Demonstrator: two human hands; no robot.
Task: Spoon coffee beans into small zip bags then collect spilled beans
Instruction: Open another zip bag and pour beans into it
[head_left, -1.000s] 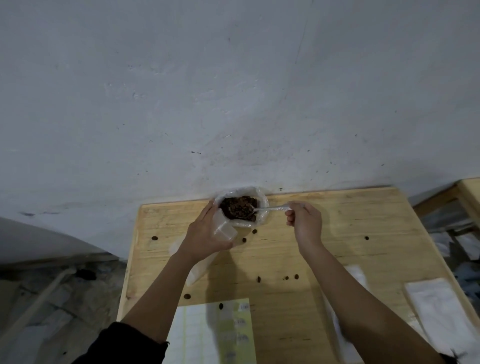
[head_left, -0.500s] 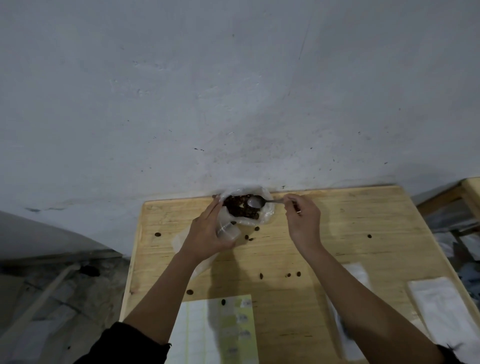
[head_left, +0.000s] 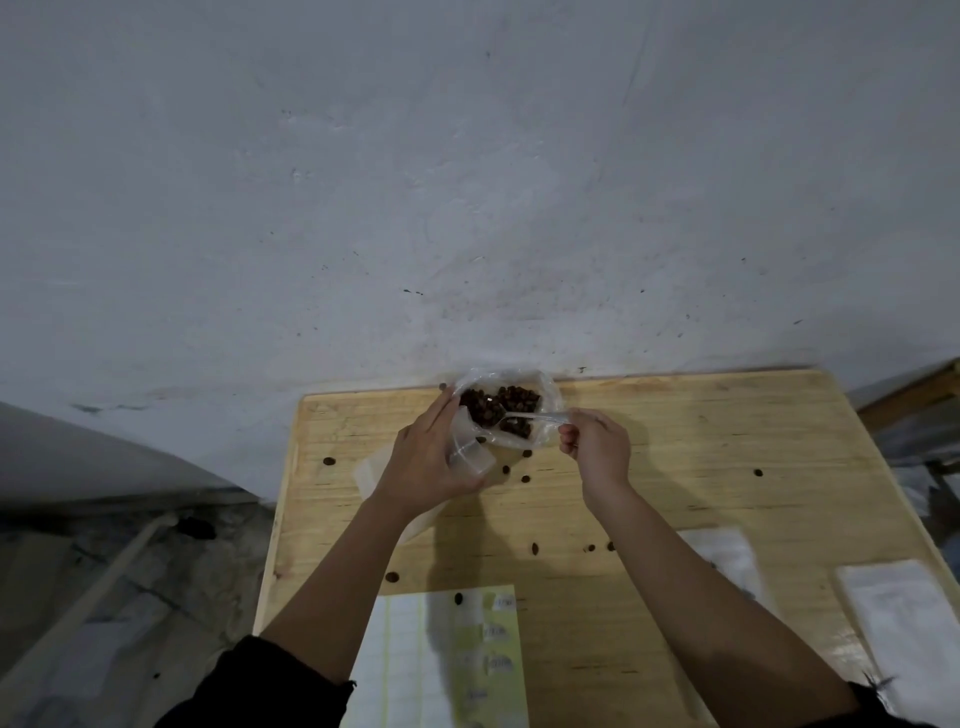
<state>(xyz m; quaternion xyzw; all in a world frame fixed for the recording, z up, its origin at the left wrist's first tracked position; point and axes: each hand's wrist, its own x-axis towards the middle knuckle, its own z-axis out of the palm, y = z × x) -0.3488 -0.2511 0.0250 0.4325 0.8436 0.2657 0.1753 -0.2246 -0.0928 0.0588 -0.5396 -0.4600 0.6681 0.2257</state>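
A clear plastic bag of coffee beans (head_left: 519, 400) stands open at the far edge of the wooden table (head_left: 701, 467), against the wall. My left hand (head_left: 426, 462) holds a small clear zip bag (head_left: 470, 449) with its mouth right beside the bean bag. My right hand (head_left: 597, 449) pinches the handle of a clear plastic spoon (head_left: 535, 415); its bowl carries beans at the small bag's mouth. Several spilled beans (head_left: 524, 478) lie scattered on the table around and nearer than the bags.
A label sheet (head_left: 447, 660) lies at the near edge between my forearms. White flat pouches (head_left: 904, 618) rest at the near right. The grey wall rises right behind the table; the floor drops away on the left.
The spoon, which was dipped in the bean bag, has come out loaded and swung left toward the small zip bag's mouth. My left hand has kept the small bag in place.
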